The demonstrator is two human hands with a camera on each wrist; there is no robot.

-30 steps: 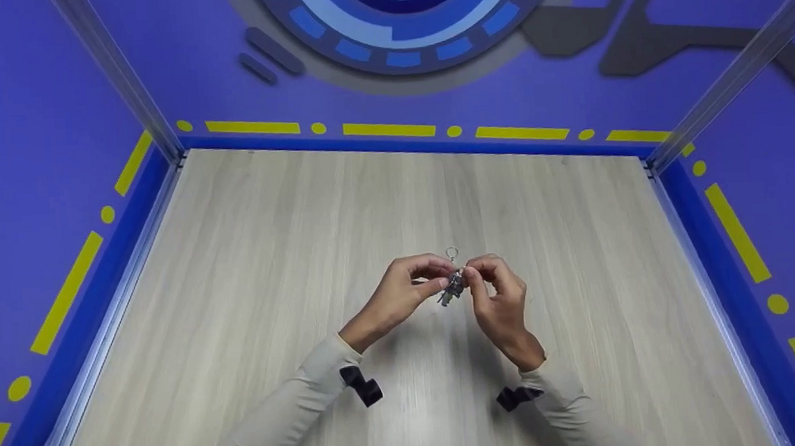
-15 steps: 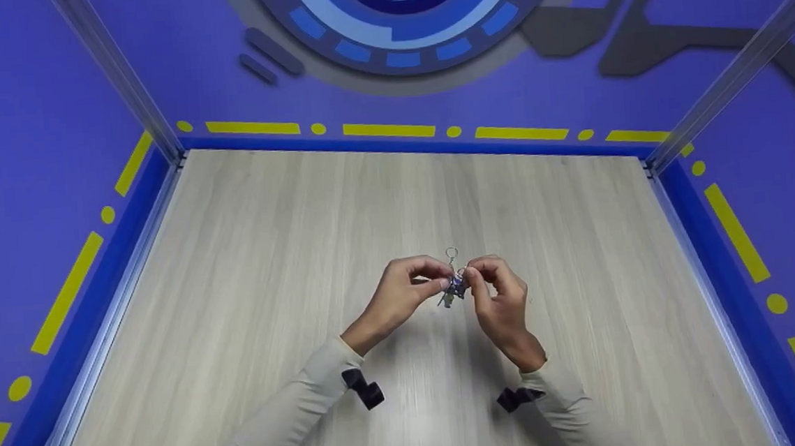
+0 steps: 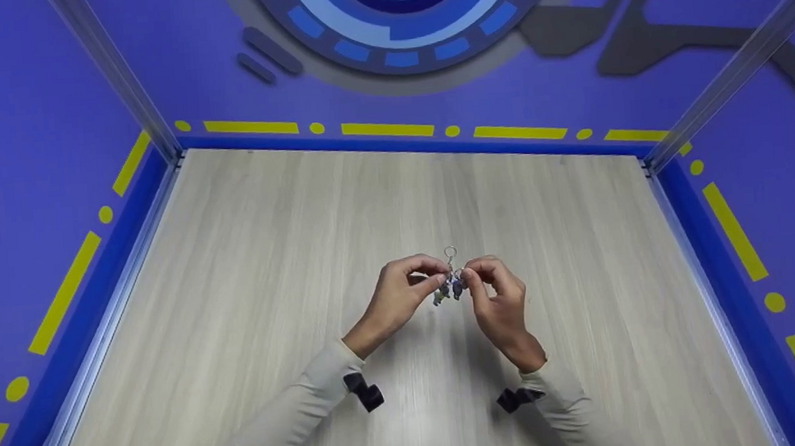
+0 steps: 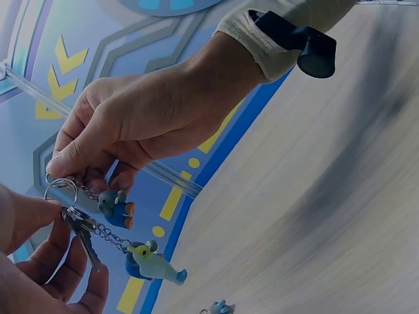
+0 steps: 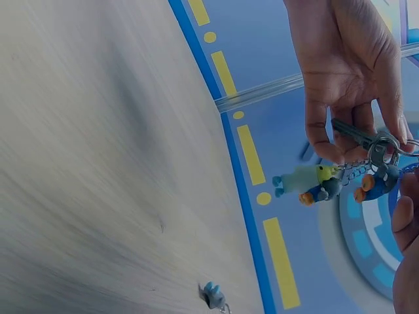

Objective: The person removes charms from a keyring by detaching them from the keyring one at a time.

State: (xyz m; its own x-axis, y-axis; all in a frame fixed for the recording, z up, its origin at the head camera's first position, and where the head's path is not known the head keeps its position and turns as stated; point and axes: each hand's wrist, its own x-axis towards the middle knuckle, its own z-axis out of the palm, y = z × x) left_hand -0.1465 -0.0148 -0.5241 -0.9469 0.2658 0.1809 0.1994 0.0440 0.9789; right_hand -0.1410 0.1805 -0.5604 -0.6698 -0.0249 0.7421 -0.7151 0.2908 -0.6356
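Note:
In the head view my left hand (image 3: 399, 289) and right hand (image 3: 499, 293) meet over the table, fingertips close together. The left thumb and fingers pinch a metal key ring (image 4: 76, 193) bearing keys (image 4: 88, 245). From it, chains carry a pale figurine (image 4: 157, 267) with a yellow head and an elephant figurine (image 5: 321, 191) in blue. My right thumb and fingers pinch the end of an elephant keychain (image 4: 116, 209), its blue figure hanging below on a short chain. Whether its ring is linked through the key ring, I cannot tell.
Beyond the hands lies another ring (image 3: 450, 251) on the wood-grain table (image 3: 299, 223); a grey-blue figurine (image 5: 213, 296) lies with it. Blue printed walls (image 3: 389, 104) with yellow marks and metal edges (image 3: 151, 107) bound the table on three sides.
The hanging bunch has spread from one cluster into two groups, left and right. My left fingertips have shifted slightly left; the right hand has stayed nearly still.

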